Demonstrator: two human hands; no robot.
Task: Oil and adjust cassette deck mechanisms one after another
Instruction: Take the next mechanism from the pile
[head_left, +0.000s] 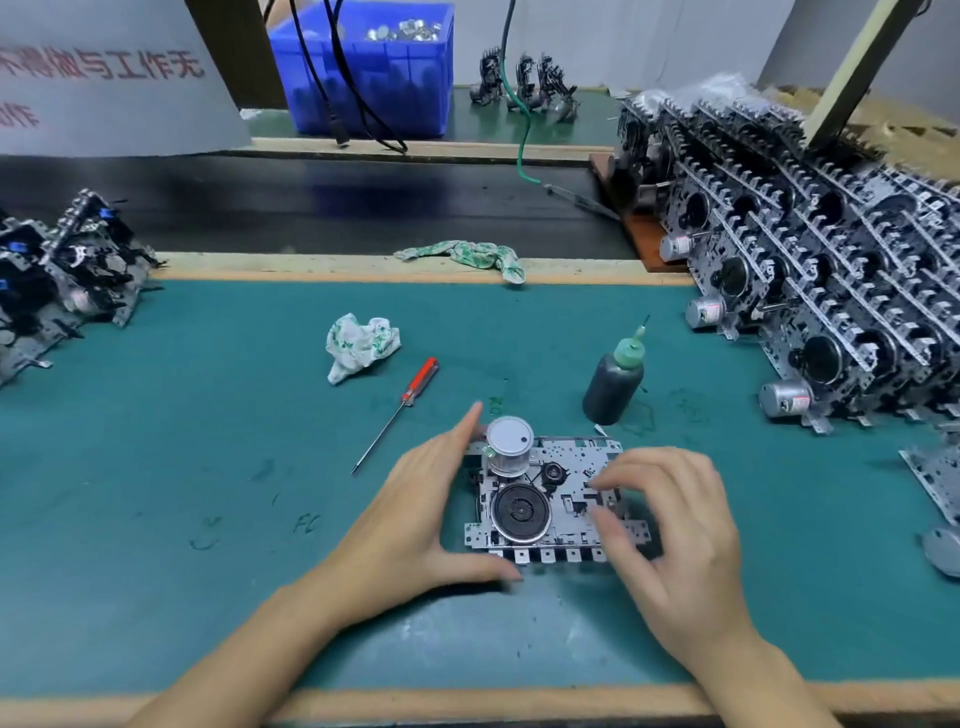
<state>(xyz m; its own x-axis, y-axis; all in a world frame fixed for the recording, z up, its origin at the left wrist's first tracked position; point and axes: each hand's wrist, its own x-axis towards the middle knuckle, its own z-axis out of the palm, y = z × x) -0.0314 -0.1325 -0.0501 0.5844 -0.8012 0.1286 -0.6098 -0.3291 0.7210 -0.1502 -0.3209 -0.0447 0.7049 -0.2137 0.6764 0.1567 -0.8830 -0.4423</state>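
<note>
I have one flat silver metal cassette deck mechanism (550, 499) lying on the green-matted worktop (208, 467), close to the near edge and between both hands. Its round silver motor can (510, 441) stands at the far left corner, with a black flywheel disc (520, 512) just in front of it.

My left hand (415, 519) is spread wide against the mechanism's left side: the straight fingers run along the far left corner beside the motor can, and the thumb lies along the near edge. My right hand (670, 525) arches over the right part of the mechanism with its fingers bent, fingertips (602, 483) down on the metal plate; I cannot tell whether they pinch any small part there.

A dark plastic oil bottle with a green nozzle (615, 382) stands upright just beyond the mechanism, to its right. A red-handled thin screwdriver (400, 410) lies on the mat to the far left of the mechanism, apart from it. A crumpled white-and-green rag (361, 345) sits beyond the screwdriver, and a second, similar rag (467, 254) lies on the worktop's far wooden edge. A large stacked batch of mechanisms (810, 270) fills the right side, and a smaller pile (67, 270) sits at the left.
</note>
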